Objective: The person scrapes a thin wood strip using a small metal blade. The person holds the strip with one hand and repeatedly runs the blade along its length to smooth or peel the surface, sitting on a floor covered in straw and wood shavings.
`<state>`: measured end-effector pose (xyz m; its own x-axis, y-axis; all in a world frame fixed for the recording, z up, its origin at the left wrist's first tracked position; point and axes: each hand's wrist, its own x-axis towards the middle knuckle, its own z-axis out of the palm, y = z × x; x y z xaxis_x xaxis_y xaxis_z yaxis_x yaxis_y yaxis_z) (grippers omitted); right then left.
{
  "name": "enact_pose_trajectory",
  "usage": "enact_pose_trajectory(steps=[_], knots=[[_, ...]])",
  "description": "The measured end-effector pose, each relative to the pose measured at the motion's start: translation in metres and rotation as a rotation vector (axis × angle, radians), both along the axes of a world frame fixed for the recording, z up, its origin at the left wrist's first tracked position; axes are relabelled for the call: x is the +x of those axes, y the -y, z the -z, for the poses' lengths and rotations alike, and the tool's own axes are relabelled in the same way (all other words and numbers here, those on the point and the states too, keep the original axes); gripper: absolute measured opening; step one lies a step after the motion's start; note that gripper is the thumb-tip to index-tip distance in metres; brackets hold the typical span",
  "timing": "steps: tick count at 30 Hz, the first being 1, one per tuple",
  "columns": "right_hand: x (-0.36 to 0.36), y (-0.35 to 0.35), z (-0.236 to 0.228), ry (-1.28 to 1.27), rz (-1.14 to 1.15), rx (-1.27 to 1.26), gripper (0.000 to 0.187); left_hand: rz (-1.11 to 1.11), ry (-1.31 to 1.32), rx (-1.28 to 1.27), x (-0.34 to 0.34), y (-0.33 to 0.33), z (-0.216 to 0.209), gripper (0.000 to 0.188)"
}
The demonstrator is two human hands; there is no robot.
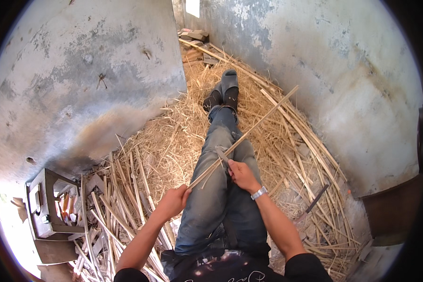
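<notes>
A long, pale bamboo strip [263,117] lies slantwise across my outstretched legs, its far end reaching up to the right past my knees. My left hand [174,201] is closed around its near end beside my left thigh. In my closed right hand [242,176] is a knife [222,154]; its short blade rests against the strip above my thighs. The handle is mostly hidden in my fist. A thin sliver [206,182] curls away from the strip between the two hands.
Shavings [169,141] cover the floor around my legs. Bamboo strips lie in heaps at left [137,178] and along the right wall [315,157]. A long dark blade [317,198] lies at right. A dark open-framed box [43,229] stands far left; bricks [194,35] are piled ahead.
</notes>
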<state>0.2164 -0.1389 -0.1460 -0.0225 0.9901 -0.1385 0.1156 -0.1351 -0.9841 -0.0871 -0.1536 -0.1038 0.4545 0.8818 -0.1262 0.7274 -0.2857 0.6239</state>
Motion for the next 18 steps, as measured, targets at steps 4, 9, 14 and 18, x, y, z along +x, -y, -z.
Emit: enact_pose_trajectory(steps=[4,9,14,18], knots=[[0.009,0.008,-0.002,-0.413,0.144,-0.132,0.056,-0.018,0.046,-0.11,-0.032,0.014,0.008,0.024],[0.008,-0.012,-0.02,-0.154,0.356,0.107,0.033,-0.084,0.024,-0.078,-0.042,0.029,0.011,0.026],[0.002,-0.031,-0.031,0.128,0.545,0.334,0.034,-0.113,0.006,-0.003,-0.036,0.037,0.018,0.023],[-0.012,-0.028,-0.056,0.374,0.413,0.178,0.035,-0.124,-0.054,0.033,-0.035,0.038,0.014,0.022]])
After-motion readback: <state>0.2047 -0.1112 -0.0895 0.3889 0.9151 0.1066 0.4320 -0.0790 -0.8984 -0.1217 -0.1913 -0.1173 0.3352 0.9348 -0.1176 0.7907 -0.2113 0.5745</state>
